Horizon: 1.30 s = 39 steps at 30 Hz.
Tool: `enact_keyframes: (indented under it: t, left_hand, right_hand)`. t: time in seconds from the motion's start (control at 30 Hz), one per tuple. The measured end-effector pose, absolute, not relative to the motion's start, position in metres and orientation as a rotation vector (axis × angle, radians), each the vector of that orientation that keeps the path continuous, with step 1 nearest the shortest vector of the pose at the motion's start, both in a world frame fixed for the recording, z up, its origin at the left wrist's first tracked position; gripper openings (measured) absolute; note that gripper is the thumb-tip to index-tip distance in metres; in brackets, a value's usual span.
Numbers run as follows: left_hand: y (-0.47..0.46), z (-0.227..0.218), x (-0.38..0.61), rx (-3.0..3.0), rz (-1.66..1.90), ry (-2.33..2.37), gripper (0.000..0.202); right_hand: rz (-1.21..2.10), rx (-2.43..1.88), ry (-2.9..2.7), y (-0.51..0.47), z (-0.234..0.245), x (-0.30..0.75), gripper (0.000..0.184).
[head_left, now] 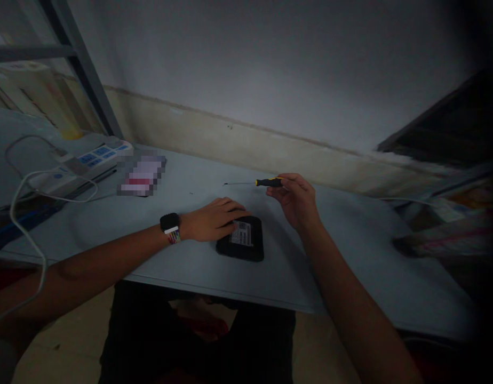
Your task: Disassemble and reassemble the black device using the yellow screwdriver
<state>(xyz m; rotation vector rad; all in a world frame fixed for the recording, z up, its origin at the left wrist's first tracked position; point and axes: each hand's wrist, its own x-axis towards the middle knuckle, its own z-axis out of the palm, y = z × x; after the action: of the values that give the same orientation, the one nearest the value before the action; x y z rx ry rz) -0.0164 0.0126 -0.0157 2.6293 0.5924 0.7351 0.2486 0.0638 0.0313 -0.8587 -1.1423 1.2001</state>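
Observation:
A small black rounded-square box (254, 250) with a white printed label (242, 234) lies on the desk in front of me. My left hand (210, 220) rests over its far left part, fingers stretched out and the thumb against the label. Higher and to the right, my right hand (296, 197) pinches the black and yellow handle of a screwdriver (268, 182). The screwdriver's thin shaft points left, above the desk and apart from the box. Something tiny and dark shows at its tip, too small to name.
On the light desk (182, 261), a phone (140, 176) lies at the left beside a white power strip (102, 154) with cables (16, 213). Tiny dark specks (191, 193) lie near the middle. A wall (246, 138) bounds the back; a plastic-wrapped item (446, 240) lies right.

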Motion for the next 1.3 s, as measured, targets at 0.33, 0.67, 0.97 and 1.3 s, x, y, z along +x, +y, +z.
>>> enact_keyframes:
  t: [0.33,0.67,0.97,1.3]
  left_hand:
    - [0.014,-0.002,-0.02,2.468,0.71,0.635,0.039]
    - [0.022,-0.009,-0.025,2.222,0.791,0.75,0.026]
    - [0.037,-0.016,-0.026,1.589,1.13,0.748,0.024]
    - [0.035,-0.007,-0.026,1.579,1.256,0.771,0.018]
  right_hand:
    - [1.242,-0.845,-1.161,0.062,0.028,0.254,0.021]
    - [1.27,-0.849,-1.116,0.065,0.023,0.258,0.02]
    - [1.26,-0.839,-1.118,0.065,0.023,0.26,0.016]
    - [1.248,-0.829,-1.111,0.065,0.024,0.259,0.016]
